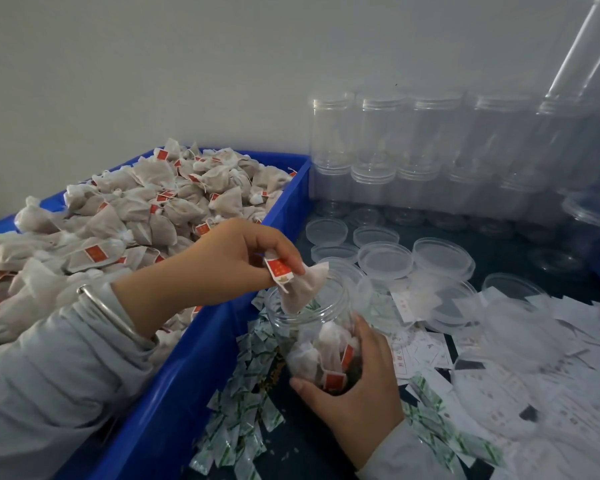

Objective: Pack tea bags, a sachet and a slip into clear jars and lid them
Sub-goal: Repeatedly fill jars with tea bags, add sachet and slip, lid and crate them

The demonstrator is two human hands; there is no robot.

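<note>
L grip (243, 252) w/ tea bag (300, 289) over jar (312, 327) rim

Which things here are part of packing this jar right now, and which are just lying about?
In use:
- left hand pinching a white red-tagged tea bag
- right hand gripping the open clear plastic jar
- blue plastic crate of tea bags

Waiting:
- green-printed white sachets
- white paper slips
- clear round lids
- stacked empty clear jars
</note>
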